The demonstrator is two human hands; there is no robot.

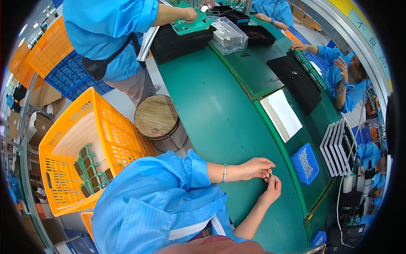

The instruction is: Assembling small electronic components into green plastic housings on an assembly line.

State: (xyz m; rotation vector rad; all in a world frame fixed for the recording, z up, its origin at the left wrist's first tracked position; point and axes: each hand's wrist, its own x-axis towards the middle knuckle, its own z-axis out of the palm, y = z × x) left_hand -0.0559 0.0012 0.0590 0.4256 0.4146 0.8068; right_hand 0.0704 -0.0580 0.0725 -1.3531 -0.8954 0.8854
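My left hand [253, 168], with a silver band at the wrist, meets my right hand [271, 192] above the green tabletop [211, 110]. The fingertips of both hands are pinched together around a tiny dark piece [268, 176]. Most of it is covered by the fingers, and its kind is too small to make out. Right of my hands, a small blue bin [304, 163] holds many little pale parts. A stack of white sheets [281, 115] lies farther off along the green divider strip.
A yellow crate [95, 139] with green frames [91, 169] stands left, beside a round wooden stool [156, 117]. White panels [336, 148] stand in a row at right. Co-workers in blue work around the table; one handles a green tray [192, 25], another sits by a black mat [294, 80].
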